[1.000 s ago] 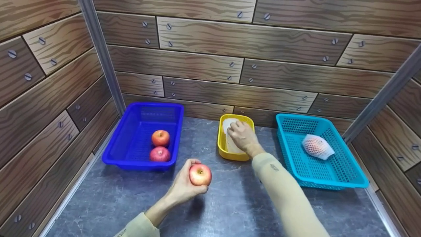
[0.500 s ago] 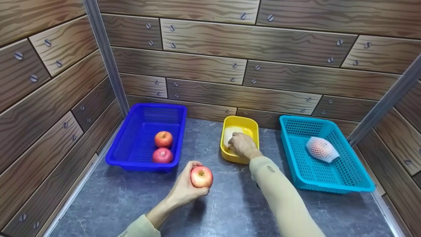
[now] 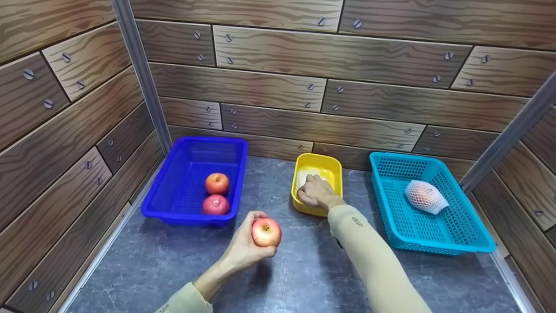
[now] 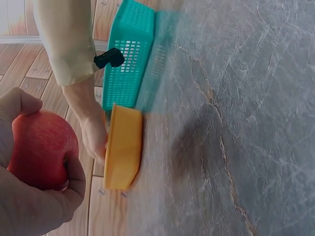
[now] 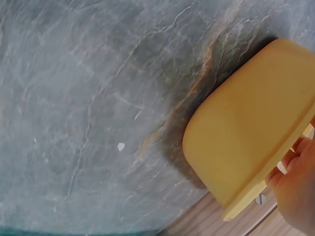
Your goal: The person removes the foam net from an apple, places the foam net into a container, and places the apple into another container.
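Observation:
My left hand (image 3: 244,244) holds a red-and-yellow apple (image 3: 266,232) above the table, fingers and thumb curled round its sides. The left wrist view shows this apple (image 4: 42,150) close up, with the thumb and a finger bent against it. Inside the small yellow bin (image 3: 319,160), my right hand (image 3: 319,191) has curled fingers on a white foam fruit net (image 3: 306,177) and seems to pinch it. Its fingertips are hidden. From the right wrist, the yellow bin (image 5: 246,123) hides most of those fingers.
On the left, a blue basket (image 3: 173,182) holds an orange-red apple (image 3: 216,184) and a redder apple (image 3: 215,204). A teal basket (image 3: 393,208) at right contains a fruit in a foam net (image 3: 425,197). Wood-patterned walls (image 3: 269,91) enclose the grey table (image 3: 173,261).
My right hand has gone lower into the yellow bin and a little toward me, the foam net dropping lower with it. My left hand keeps the apple in nearly the same place.

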Available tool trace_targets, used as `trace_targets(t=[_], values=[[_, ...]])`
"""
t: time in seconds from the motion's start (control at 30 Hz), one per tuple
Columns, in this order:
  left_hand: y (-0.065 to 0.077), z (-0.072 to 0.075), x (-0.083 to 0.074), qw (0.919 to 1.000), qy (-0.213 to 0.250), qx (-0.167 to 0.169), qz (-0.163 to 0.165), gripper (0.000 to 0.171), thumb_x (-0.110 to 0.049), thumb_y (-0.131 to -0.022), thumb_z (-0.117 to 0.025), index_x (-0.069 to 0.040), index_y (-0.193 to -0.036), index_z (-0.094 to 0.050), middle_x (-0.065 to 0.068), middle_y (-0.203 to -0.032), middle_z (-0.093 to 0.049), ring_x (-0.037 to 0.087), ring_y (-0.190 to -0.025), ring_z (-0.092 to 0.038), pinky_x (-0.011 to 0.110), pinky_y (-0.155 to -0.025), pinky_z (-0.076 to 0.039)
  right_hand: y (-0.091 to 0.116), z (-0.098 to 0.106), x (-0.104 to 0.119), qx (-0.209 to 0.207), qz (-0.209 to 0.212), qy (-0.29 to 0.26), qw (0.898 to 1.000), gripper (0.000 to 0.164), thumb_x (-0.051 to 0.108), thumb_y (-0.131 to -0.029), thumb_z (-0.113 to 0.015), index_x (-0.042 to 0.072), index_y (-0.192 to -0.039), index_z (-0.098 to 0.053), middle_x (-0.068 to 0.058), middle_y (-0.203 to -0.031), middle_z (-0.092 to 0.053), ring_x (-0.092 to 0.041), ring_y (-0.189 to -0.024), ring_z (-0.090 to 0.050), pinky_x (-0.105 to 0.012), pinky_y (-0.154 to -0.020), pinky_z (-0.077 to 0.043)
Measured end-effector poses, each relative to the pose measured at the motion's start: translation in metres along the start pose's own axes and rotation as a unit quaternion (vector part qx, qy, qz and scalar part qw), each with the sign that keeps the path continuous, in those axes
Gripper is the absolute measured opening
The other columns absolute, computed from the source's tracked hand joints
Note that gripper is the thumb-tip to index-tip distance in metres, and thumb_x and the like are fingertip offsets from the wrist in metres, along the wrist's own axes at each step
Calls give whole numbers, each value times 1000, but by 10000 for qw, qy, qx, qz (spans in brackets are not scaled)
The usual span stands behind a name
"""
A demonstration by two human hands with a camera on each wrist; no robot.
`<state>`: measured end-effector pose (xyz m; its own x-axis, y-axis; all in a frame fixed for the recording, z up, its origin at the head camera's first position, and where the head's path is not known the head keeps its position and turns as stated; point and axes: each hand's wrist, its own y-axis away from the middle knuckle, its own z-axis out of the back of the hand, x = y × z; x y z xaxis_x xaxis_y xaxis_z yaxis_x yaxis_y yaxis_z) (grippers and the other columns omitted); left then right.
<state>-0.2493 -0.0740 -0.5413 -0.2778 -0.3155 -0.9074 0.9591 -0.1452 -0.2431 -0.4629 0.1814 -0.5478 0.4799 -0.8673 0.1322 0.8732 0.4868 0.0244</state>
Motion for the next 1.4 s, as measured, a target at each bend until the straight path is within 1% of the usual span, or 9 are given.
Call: trace_targets(t=[0.13, 0.27, 0.43, 0.53, 0.7, 0.87, 1.0, 1.2, 1.4], values=[[0, -2, -1, 10000, 17, 36, -21, 73, -4, -71, -90, -12, -136, -59, 9, -124, -73, 17, -110, -68, 25, -96, -54, 6, 0, 0, -369, 38, -29, 9993, 42, 30, -105, -55, 14, -130, -85, -21, -122, -69, -43, -117, -64, -60, -101, -56], [0, -3, -2, 10000, -12, 50, -40, 72, -4, -71, -89, -13, -135, -59, 9, -124, -73, 17, -110, -68, 25, -96, -55, 13, 3, 1, -1027, 113, 39, 9946, 39, 27, -105, -58, 15, -131, -84, -15, -114, -70, -39, -110, -68, -57, -96, -60], [0, -5, -4, 9999, -59, 87, -39, 73, -6, -70, -89, -12, -136, -59, 8, -125, -73, 16, -110, -69, 27, -97, -55, 23, 11, -3, -2031, 308, -5, 9787, 32, 23, -102, -64, 9, -123, -82, -15, -109, -71, -41, -106, -72, -58, -96, -61], [0, -7, -4, 9999, -40, 127, -31, 74, -6, -70, -89, -11, -137, -58, 8, -125, -74, 17, -110, -69, 27, -97, -55, 29, 16, -8, -2361, 268, -45, 9713, 26, 23, -101, -67, 8, -117, -82, -15, -105, -72, -41, -105, -71, -59, -94, -61], [0, -8, -6, 9999, 81, 124, 28, 72, -5, -71, -90, -14, -136, -59, 9, -125, -74, 18, -109, -69, 27, -96, -55, 41, 23, -18, -2469, -1, 93, 9690, 23, 25, -102, -69, 10, -115, -81, -12, -105, -73, -37, -102, -71, -57, -87, -63], [0, -10, -8, 9999, 92, 137, 17, 72, -5, -72, -90, -16, -136, -59, 9, -126, -73, 18, -111, -69, 27, -96, -55, 53, 27, -26, -2323, -379, 228, 9716, 25, 29, -103, -71, 11, -119, -80, -11, -112, -75, -34, -106, -72, -53, -94, -65], [0, -12, -9, 9998, 140, 147, 5, 73, -5, -72, -90, -14, -137, -58, 10, -127, -73, 18, -111, -69, 27, -96, -55, 63, 28, -31, -2291, -561, 294, 9713, 27, 31, -103, -72, 11, -120, -79, -11, -112, -76, -33, -105, -72, -52, -95, -65], [1, -15, -11, 9998, 158, 112, -24, 72, -6, -72, -90, -15, -136, -59, 9, -129, -72, 18, -113, -68, 26, -97, -54, 78, 28, -36, -2445, -580, 384, 9672, 26, 30, -103, -75, 10, -118, -79, -11, -109, -76, -32, -100, -72, -50, -91, -66], [1, -19, -13, 9999, 96, 96, -82, 72, -8, -71, -90, -16, -135, -59, 8, -127, -74, 18, -112, -69, 27, -98, -55, 98, 31, -37, -2691, -346, 574, 9608, 24, 30, -101, -76, 9, -113, -79, -11, -101, -74, -31, -92, -71, -48, -83, -65]])
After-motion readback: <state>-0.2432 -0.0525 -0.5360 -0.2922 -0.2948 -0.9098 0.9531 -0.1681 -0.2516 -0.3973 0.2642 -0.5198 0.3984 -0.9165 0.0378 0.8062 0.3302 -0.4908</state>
